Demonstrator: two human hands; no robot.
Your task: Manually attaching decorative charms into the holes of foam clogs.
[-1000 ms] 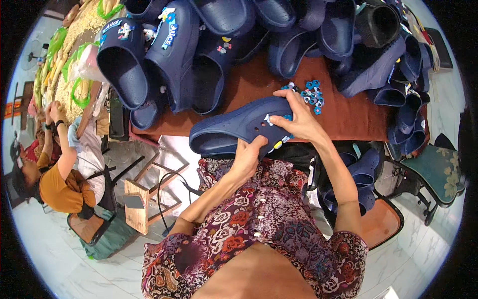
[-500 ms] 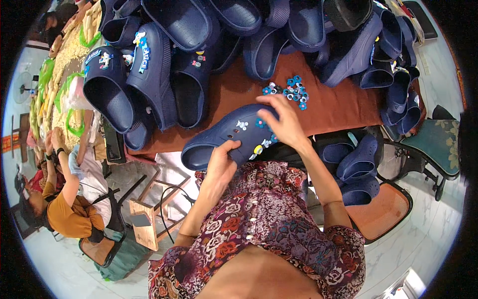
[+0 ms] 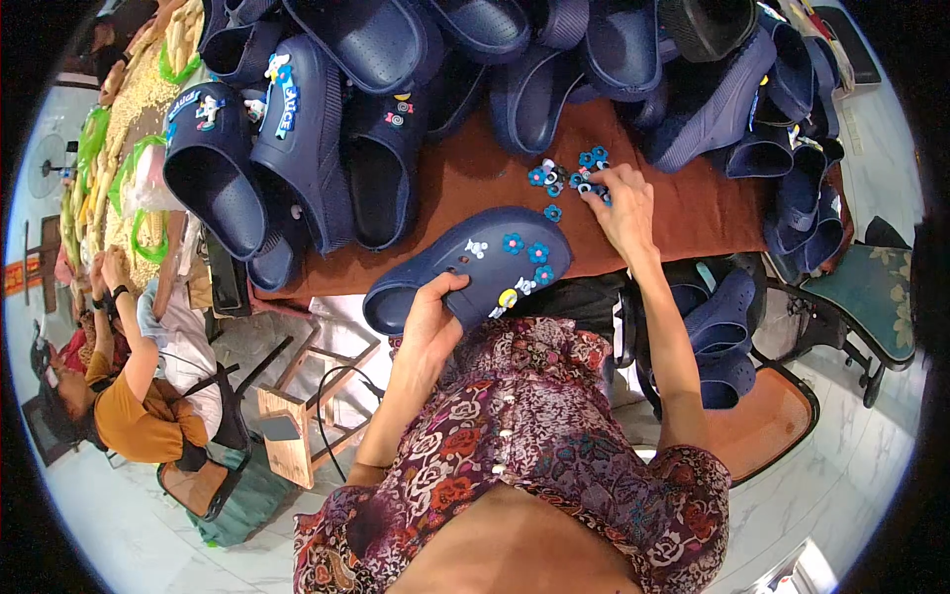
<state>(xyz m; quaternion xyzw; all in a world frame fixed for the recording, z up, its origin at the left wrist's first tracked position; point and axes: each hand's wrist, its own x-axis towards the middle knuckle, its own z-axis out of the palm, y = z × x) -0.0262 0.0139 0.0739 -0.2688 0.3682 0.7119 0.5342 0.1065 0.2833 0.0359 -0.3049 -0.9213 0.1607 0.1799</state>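
A navy clog [image 3: 485, 259] lies tilted at the table's near edge, its heel opening toward the left. My left hand [image 3: 432, 317] grips its near side, thumb on top. Blue flower charms [image 3: 538, 252] and small white and yellow figure charms [image 3: 508, 297] sit on its upper. Beyond the clog, my right hand [image 3: 625, 210] reaches into a small pile of charms [image 3: 549, 178], thumb and fingertips closed on a blue flower charm [image 3: 597, 190], partly hidden by the fingers. One loose flower charm [image 3: 552, 213] rests by the clog's toe.
Many navy clogs [image 3: 376, 40] are heaped along the far side of the brown-covered table [image 3: 693, 213], some with charms. More clogs [image 3: 719, 317] rest on a chair at right. A wooden stool [image 3: 287, 436] stands at left, and a person in orange [image 3: 148, 426] sits farther left.
My right hand has moved off the clog's toe, right and away, to the charm pile. The flower charms on the clog are now uncovered. My left hand still holds the clog.
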